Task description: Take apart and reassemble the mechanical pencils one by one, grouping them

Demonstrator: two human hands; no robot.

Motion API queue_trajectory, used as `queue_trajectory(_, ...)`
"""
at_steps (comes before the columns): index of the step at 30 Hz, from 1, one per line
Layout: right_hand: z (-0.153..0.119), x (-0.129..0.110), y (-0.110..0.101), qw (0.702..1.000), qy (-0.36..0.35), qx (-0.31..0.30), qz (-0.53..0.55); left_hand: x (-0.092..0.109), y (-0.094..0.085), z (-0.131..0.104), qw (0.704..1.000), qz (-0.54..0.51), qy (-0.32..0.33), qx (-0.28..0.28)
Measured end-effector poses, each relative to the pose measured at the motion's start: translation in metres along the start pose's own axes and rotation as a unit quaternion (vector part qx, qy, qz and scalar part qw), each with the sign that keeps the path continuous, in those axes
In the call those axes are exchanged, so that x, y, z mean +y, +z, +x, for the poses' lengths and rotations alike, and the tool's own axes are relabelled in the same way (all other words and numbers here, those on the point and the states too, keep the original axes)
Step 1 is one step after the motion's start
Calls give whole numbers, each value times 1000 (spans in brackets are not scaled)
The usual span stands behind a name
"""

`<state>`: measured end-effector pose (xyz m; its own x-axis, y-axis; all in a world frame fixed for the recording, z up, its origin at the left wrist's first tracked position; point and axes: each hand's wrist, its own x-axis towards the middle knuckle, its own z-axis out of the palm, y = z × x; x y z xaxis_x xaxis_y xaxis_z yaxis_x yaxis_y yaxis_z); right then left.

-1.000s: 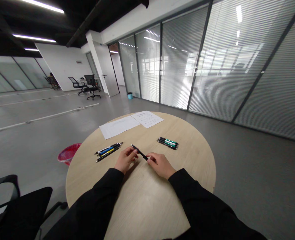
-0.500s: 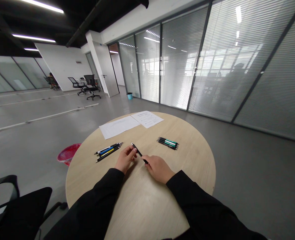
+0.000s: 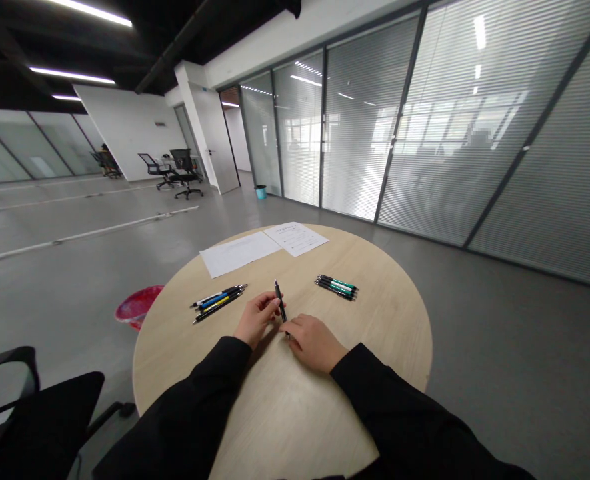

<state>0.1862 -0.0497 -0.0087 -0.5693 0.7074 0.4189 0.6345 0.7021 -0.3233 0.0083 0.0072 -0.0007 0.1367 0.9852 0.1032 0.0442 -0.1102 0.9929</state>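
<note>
A black pen [image 3: 279,298] is held between my two hands over the middle of the round table. The fingers of my left hand [image 3: 259,316] pinch it along its upper part. At its near end, my right hand [image 3: 313,341] has its fingertips closed on it. To the left lies a group of several pens [image 3: 219,303] with white, blue and yellow parts. Another row of pens [image 3: 337,287], green, white and black, lies side by side on the right.
Two sheets of paper, a blank-looking one [image 3: 239,254] and a printed one [image 3: 296,238], lie at the table's [image 3: 395,320] far side. A red bin [image 3: 137,307] stands on the floor at left, near a black chair [image 3: 39,420]. Blinds-covered glass panels run behind.
The pen has swung from a slant to nearly straight away from me. My left hand has shifted slightly right with it, and my right fingers have moved a little left.
</note>
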Motion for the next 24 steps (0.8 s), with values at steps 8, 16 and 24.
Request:
queue_trajectory(8, 0, 2, 3, 1000, -7, 13, -12, 6, 2, -3, 1000, -11, 19, -14)
queue_trajectory(16, -1, 5, 5, 999, -16, -2, -33, 14, 6, -9, 998, 15, 40, -47)
queue_trajectory(24, -2, 4, 4, 999, -8, -3, -45, 15, 5, -10, 997, 29, 55, -51)
